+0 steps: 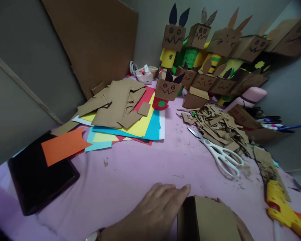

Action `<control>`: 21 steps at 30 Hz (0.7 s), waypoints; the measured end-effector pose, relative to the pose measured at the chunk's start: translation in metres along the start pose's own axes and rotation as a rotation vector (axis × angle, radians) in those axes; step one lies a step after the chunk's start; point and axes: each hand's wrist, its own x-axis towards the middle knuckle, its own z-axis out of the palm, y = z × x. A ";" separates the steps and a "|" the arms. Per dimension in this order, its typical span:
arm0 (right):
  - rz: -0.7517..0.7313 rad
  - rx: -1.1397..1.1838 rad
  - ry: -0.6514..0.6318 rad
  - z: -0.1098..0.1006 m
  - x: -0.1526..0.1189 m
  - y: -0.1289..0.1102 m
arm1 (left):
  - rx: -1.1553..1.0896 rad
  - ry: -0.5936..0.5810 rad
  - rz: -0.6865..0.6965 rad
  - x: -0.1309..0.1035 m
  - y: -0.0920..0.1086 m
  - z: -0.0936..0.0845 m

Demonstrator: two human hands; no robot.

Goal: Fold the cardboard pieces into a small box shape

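- While the left hand (155,211) lies flat and open, fingertips against the cardboard box (208,219) at the tabletop's (140,167) near edge, nothing is gripped.
- Right hand (240,227): mostly hidden behind the box; its grip cannot be told.
- Risk: the unclamped box could slide; nearby scissors (220,154) may snag a sleeve.

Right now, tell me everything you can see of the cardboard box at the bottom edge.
The cardboard box is plain brown, open on its dark left side, with a flat top face and a slightly ragged far edge. It sits on the pink cloth, partly cut off by the frame. The left hand rests against its left side; the right hand is mostly hidden behind it.
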 end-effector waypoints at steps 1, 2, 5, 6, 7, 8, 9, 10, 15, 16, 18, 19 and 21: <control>0.009 -0.007 -0.006 0.004 0.003 0.004 | 0.035 0.040 0.003 0.000 -0.003 0.009; 0.017 -0.012 -0.011 0.007 0.006 0.008 | 0.062 0.082 0.003 0.000 -0.005 0.017; 0.030 -0.015 -0.024 0.014 0.013 0.015 | 0.103 0.152 0.026 0.002 -0.008 0.028; 0.030 -0.012 -0.030 0.014 0.014 0.016 | 0.108 0.157 0.033 0.002 -0.008 0.029; 0.029 -0.007 -0.037 0.014 0.015 0.016 | 0.111 0.155 0.033 0.003 -0.008 0.028; 0.027 -0.002 -0.048 0.014 0.016 0.017 | 0.110 0.149 0.024 0.004 -0.008 0.028; 0.025 0.005 -0.057 0.013 0.016 0.017 | 0.106 0.144 0.016 0.005 -0.007 0.028; 0.021 0.018 -0.064 0.011 0.017 0.016 | 0.099 0.144 0.007 0.006 -0.007 0.027; 0.008 0.148 -0.100 0.007 0.018 0.015 | 0.039 0.136 0.027 0.010 -0.005 0.024; 0.016 0.159 -0.099 0.007 0.019 0.015 | 0.028 0.131 0.034 0.010 -0.004 0.022; 0.028 0.166 -0.098 0.007 0.022 0.016 | 0.008 0.129 0.049 0.011 -0.004 0.017; 0.031 0.171 -0.105 0.006 0.025 0.016 | 0.003 0.132 0.053 0.010 -0.003 0.014; 0.052 0.178 -0.116 0.005 0.030 0.017 | -0.006 0.127 0.059 0.010 0.000 0.007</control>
